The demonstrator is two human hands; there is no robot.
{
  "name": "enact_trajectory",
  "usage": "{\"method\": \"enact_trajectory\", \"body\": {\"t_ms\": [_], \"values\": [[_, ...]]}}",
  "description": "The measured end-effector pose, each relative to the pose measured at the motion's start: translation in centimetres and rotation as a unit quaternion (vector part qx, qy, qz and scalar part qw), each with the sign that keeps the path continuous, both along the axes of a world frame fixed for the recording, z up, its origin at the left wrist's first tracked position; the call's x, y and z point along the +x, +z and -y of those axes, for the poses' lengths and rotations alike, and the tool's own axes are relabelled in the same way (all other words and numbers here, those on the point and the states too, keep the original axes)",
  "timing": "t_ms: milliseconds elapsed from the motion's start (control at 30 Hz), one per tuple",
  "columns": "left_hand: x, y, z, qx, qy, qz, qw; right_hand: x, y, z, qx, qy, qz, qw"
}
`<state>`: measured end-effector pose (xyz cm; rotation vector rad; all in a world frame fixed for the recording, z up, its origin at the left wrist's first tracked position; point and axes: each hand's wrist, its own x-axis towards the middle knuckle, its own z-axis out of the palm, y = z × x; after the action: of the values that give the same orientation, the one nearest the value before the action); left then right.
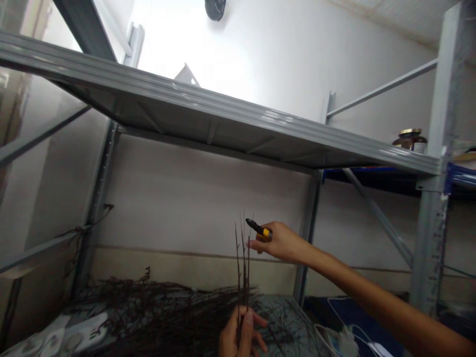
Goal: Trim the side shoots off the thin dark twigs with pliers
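My left hand point(241, 334) is at the bottom edge, fingers pinched around a few thin dark twigs point(243, 263) that stand upright from it. My right hand point(279, 242) reaches in from the right and grips small cutters with yellow handles point(258, 229). The dark tip of the cutters points left, close to the twig tops but apart from them. Below and behind lies a heap of dark twigs point(163, 310) spread over the lower shelf.
A grey metal shelf board point(208, 116) runs overhead, carried by uprights point(433, 233) and diagonal braces. A white power strip point(80, 334) lies at the lower left. White cables and a charger point(344, 339) lie at the lower right. Jars point(411, 140) stand on the right-hand shelf.
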<state>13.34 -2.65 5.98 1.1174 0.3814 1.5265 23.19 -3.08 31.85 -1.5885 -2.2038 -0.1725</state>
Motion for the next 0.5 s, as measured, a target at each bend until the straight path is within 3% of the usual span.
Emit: {"method": "enact_trajectory", "body": {"t_ms": [233, 333, 433, 500], "values": [[0.0, 0.3, 0.4, 0.024, -0.012, -0.003, 1.0, -0.7, -1.1, 0.4, -0.074, 0.019, -0.155, 0.985], [0.2, 0.2, 0.6, 0.039, 0.074, -0.021, 0.996, -0.6, -1.1, 0.4, -0.06, 0.038, -0.161, 0.984], [0.2, 0.2, 0.6, 0.085, 0.209, -0.032, 0.974, -0.1, -1.2, -0.1, -0.04, 0.039, -0.15, 0.987], [0.2, 0.2, 0.4, 0.094, 0.262, -0.021, 0.96, 0.5, -1.4, -0.5, -0.029, 0.034, -0.14, 0.989]]}}
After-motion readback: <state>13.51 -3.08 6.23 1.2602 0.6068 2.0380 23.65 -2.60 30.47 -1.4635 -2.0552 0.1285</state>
